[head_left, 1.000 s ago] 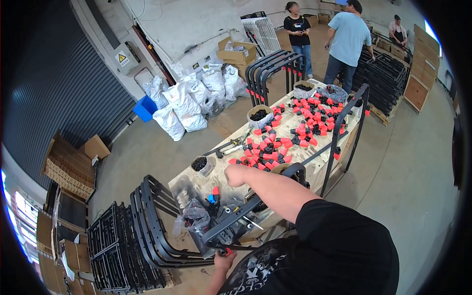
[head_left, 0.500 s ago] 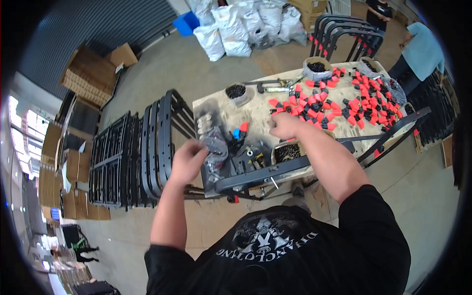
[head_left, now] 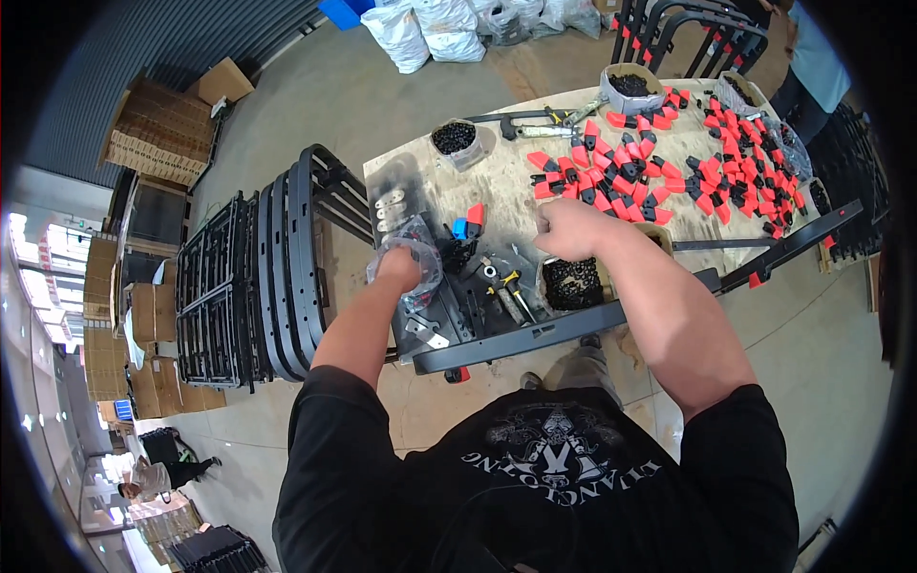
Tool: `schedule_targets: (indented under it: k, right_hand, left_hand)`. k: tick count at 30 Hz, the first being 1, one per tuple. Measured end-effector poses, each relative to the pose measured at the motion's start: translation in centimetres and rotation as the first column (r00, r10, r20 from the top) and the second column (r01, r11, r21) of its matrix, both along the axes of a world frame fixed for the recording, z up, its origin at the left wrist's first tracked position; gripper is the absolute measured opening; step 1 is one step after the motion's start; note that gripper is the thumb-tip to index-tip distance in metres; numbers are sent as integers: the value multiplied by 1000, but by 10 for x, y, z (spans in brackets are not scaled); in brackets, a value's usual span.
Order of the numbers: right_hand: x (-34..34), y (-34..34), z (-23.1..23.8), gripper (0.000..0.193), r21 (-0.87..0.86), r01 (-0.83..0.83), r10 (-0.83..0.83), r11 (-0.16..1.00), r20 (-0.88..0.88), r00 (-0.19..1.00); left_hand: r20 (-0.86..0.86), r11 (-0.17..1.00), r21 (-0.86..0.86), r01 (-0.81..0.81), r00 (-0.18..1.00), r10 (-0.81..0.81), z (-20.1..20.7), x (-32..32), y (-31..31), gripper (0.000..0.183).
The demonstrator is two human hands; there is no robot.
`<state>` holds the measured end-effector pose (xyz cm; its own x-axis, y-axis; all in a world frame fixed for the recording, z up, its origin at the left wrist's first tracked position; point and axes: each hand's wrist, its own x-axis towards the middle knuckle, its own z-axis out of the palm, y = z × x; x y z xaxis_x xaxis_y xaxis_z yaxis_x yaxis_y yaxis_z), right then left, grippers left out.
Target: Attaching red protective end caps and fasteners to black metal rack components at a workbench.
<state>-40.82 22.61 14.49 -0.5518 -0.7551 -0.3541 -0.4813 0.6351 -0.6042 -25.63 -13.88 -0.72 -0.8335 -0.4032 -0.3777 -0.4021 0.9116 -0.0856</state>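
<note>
My left hand [head_left: 399, 268] reaches down into a clear plastic bag [head_left: 417, 235] on the left part of the worktable. Its fingertips are hidden by the bag and the hand itself, so what they touch cannot be seen. My right hand [head_left: 570, 230] hovers over the middle of the table with fingers curled together; anything inside them is hidden. Just below it stands an open box of small black parts [head_left: 570, 285]. Beyond it lies a heap of red and black plastic pieces [head_left: 621, 172]. A black metal frame [head_left: 544, 333] runs along the table's near edge.
Tubs of black parts [head_left: 455, 141] and a hammer [head_left: 535, 130] sit toward the far side. Yellow-handled tools [head_left: 506, 286] lie between my arms. Stacked black frames [head_left: 277, 277] stand to the left, white sacks [head_left: 420, 33] behind. A person in light blue [head_left: 820, 67] is at the right.
My left hand has moved down from above the table's left end into the plastic bag. The right hand stays near the box, fingers still curled. The view has shifted slightly.
</note>
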Motion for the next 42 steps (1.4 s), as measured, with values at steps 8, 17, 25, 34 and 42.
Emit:
schedule_targets:
  k: [8,17,25,34,42]
  right_hand:
    - [0,3,2,35,18,-12,11,1000,8,1000]
    - [0,1,3,39,58,-22,22,998,1,1000]
    - [-4,4,-12,49,77,-37,42,996,-72,996]
    - [-7,1,-12,48,137,-71,89,988,-130,988]
    - [-10,7,-18,48,129,-6,19,992,-95,995]
  left_hand:
    - [-135,998,-46,-32,991,25,-59,10,-7,55]
    - [-225,947,116,-298,921,317,3,17,7,36]
    - [-550,841,541,17,764,338,172,53,102,28]
    - [-791,692,409,594,609,-55,267,87,223,20]
    - [-687,674,450,587,709,-159,264,83,272,31]
